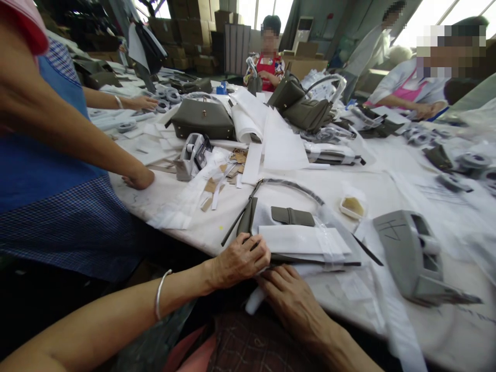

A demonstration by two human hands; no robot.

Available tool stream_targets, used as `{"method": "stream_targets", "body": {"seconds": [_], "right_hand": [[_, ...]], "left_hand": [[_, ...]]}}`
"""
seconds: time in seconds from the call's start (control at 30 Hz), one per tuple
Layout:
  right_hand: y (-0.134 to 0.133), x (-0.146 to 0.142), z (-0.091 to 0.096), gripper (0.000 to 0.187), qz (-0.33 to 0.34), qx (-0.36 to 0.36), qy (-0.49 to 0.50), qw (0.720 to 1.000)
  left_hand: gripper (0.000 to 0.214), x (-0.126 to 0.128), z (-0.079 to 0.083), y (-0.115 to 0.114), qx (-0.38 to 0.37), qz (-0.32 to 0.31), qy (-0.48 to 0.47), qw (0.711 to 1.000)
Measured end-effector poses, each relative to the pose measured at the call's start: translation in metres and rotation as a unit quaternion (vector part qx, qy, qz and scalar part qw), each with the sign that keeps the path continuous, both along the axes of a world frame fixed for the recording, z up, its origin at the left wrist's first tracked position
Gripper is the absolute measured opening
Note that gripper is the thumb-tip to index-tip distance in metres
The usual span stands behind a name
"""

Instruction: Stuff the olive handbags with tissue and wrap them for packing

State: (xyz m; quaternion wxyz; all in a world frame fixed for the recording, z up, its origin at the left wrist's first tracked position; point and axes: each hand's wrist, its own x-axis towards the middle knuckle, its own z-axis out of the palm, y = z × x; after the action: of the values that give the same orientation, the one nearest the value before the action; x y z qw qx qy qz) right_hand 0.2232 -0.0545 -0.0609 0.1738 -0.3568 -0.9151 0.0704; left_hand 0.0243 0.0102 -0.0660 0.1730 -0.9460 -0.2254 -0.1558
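A grey handbag [294,217] lies flat on the white table [387,186] right in front of me, its curved handle arching away and a white paper wrap [306,238] taped round its body. My left hand [240,258], a silver bangle on the wrist, rests curled on the bag's near left corner, fingers pressing on the wrapping. My right hand [289,294] lies just below it at the bag's near edge, fingers together and pinching the white paper there.
A grey tape dispenser [416,258] stands to the right, another [191,155] at centre left. A small tray [352,206] sits behind the bag. A co-worker's arm [96,144] leans on the table at left. More grey handbags [203,119], paper sheets and tape rolls crowd the far side.
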Motion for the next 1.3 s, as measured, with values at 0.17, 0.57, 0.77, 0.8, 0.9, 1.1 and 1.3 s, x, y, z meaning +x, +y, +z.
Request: {"method": "stream_targets", "body": {"seconds": [0.17,0.57,0.77,0.8,0.9,1.1,1.3], "right_hand": [[0.000,0.009,0.006,0.020,-0.018,-0.023,-0.010,1.000],[0.005,0.013,0.025,0.017,-0.052,-0.012,0.048,0.997],[0.008,0.018,0.018,0.017,-0.082,0.120,0.069,0.987],[0.010,0.019,0.016,0.019,-0.093,0.125,0.065,0.986],[0.020,0.023,0.009,0.035,-0.096,0.114,0.042,0.988],[0.031,0.040,0.006,0.050,-0.060,0.105,-0.005,0.993],[0.039,0.035,0.008,0.042,-0.090,0.113,0.014,0.989]], "left_hand": [[0.022,-0.001,-0.005,-0.003,-0.023,0.012,-0.038,0.999],[0.024,-0.001,-0.001,0.001,-0.058,0.001,-0.087,0.994],[0.023,-0.001,0.008,0.004,-0.104,0.004,-0.075,0.992],[0.024,-0.002,0.009,0.004,-0.108,0.004,-0.074,0.991],[0.030,-0.005,0.014,0.007,-0.142,0.004,-0.068,0.988],[0.031,-0.005,0.033,0.009,-0.261,0.014,-0.072,0.963],[0.054,0.001,0.049,0.007,-0.286,0.051,-0.027,0.956]]}}
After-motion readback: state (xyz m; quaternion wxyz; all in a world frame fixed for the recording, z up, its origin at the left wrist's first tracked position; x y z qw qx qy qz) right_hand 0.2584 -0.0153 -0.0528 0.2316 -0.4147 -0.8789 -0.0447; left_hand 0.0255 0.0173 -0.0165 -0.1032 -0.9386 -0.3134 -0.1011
